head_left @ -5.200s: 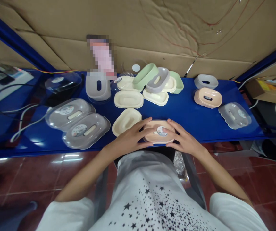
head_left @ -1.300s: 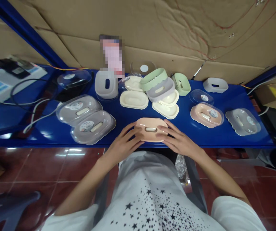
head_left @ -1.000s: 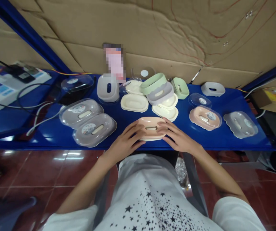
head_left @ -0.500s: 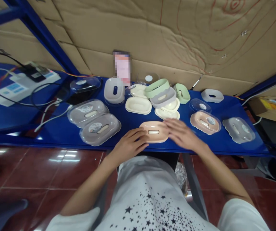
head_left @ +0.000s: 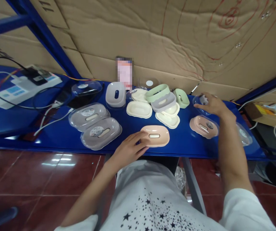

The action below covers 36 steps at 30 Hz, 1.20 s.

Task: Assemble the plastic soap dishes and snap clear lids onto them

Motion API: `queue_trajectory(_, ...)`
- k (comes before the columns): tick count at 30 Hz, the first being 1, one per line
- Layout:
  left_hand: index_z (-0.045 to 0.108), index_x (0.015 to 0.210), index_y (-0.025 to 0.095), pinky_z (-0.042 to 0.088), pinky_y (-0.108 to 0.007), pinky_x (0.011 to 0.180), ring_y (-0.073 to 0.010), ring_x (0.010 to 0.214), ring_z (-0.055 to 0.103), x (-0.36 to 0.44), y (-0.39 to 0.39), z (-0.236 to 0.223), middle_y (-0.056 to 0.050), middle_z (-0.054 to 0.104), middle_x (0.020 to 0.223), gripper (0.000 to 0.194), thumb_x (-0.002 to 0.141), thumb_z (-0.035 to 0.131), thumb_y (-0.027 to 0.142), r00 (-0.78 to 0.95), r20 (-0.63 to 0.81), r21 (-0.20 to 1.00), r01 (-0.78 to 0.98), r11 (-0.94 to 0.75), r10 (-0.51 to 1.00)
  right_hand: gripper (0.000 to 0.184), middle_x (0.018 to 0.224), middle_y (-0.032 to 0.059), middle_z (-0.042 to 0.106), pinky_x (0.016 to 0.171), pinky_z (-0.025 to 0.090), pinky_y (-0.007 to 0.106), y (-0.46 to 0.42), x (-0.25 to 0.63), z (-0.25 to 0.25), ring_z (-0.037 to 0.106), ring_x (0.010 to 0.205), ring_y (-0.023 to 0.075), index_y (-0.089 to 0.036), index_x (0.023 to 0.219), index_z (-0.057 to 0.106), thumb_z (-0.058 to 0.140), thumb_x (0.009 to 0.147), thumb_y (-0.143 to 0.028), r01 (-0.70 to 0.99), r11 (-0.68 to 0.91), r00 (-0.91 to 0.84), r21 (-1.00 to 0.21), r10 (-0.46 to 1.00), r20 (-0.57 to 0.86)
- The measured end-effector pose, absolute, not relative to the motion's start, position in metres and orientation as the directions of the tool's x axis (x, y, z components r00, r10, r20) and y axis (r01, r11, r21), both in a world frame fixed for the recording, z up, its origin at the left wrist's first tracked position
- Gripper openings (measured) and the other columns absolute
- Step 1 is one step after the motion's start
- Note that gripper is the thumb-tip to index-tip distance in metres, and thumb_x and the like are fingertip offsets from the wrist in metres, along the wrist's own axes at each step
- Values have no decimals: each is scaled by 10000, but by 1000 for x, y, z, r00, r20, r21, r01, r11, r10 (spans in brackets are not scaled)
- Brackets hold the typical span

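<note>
The peach dish (head_left: pixel 156 141) sits near the front edge of the table, straight ahead of the person. Looks like glossy hard plastic, a rounded oblong with sloping inner walls and a slot in the middle with a pale strip showing through. Left hand (head_left: pixel 131 146) has a loose hold on its left end, thumb by the near edge and fingers over the rim. Right hand (head_left: pixel 212 104) is way out to the right with thumb and fingers on a clear lid (head_left: pixel 203 99), thin see-through stuff with a round sticker; can't tell if it's really gripping or just touching. A peach box (head_left: pixel 199 123) under its own clear cover sits just nearer the person.

Behind the dish are some cream trays (head_left: pixel 139 110), smooth and shallow with rounded corners, a couple of them overlapping. A green tub (head_left: pixel 158 95) leans over a grey tub (head_left: pixel 163 105) there. Over on the left, two grey boxes (head_left: pixel 96 138) with domed clear covers lie side by side.

It's all on a shiny blue table (head_left: pixel 181 144). Creased brown cardboard (head_left: pixel 128 35) covers the wall behind, looping red lines on it. White power strip (head_left: pixel 17 91) on the left, cables everywhere, and glossy red tiles (head_left: pixel 56 179) on the floor.
</note>
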<state>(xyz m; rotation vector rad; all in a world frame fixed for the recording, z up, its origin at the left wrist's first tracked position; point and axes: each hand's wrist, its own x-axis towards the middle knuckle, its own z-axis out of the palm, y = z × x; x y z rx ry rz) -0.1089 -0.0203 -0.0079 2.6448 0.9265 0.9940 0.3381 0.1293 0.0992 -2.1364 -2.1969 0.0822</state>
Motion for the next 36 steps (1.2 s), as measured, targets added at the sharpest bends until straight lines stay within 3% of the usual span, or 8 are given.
queue_trajectory(3,646,1386,237,618,-507,1112,-326,1439,602,-110,-21,-13,-189,552,1570,393,1004,740,224,539,574,353,516,-780,616,833,1624,226,543,1205,391,592,75,284,100,518,1482,439,-220,1637,481,675,973,-685,954,278,-236,-115,929,284)
queue_trajectory(5,583,1490,268,610,-526,1124,-351,1495,547,-112,-22,-17,-199,493,1617,550,979,784,265,502,594,379,515,-769,629,822,1637,145,553,1225,385,611,42,236,87,519,1496,412,-303,1672,431,681,980,-671,822,544,-504,-171,833,228)
queue_trajectory(8,522,1562,320,581,-558,1159,-356,1517,527,-114,-22,-20,-180,490,1625,666,961,809,287,482,607,397,505,-766,632,868,1650,123,545,1216,412,621,15,171,59,539,1491,388,-351,1711,344,712,979,-637,676,693,-674,-251,719,169)
queue_trajectory(13,512,1571,316,570,-577,1169,-352,1530,517,-114,-19,-18,-168,556,1576,653,980,776,231,516,609,373,484,-792,602,1022,1771,153,354,1288,332,655,13,144,45,416,1596,384,-331,1758,171,735,965,-643,616,723,-698,-311,685,209)
queue_trajectory(16,536,1544,290,573,-577,1171,-344,1510,536,-113,-20,-18,-165,580,1544,611,984,768,212,497,619,373,496,-784,609,1017,1788,119,323,1323,266,693,5,172,48,333,1640,395,-368,1749,199,757,945,-642,630,684,-647,-368,724,241)
queue_trajectory(23,487,1591,349,642,-522,1101,-342,1514,533,-118,-19,-21,-162,386,1698,684,982,779,245,475,569,498,451,-741,671,695,1739,76,415,1248,483,606,-29,218,13,461,1579,343,-414,1666,415,701,1032,-412,626,536,-467,-566,839,279)
queue_trajectory(29,570,1513,259,578,-566,1166,-341,1488,539,-116,-13,-12,-185,535,1582,568,983,771,245,582,569,363,456,-813,581,558,1653,33,530,1269,474,608,-30,201,3,463,1580,314,-441,1585,548,635,1067,-255,526,662,-487,-535,750,448)
queue_trajectory(36,619,1457,247,553,-576,1181,-334,1467,556,-114,-9,-8,-171,596,1519,500,982,773,264,569,539,398,477,-783,621,692,1706,14,472,1276,456,639,-27,198,-2,406,1611,325,-476,1668,408,679,1053,-311,555,687,-538,-469,726,428)
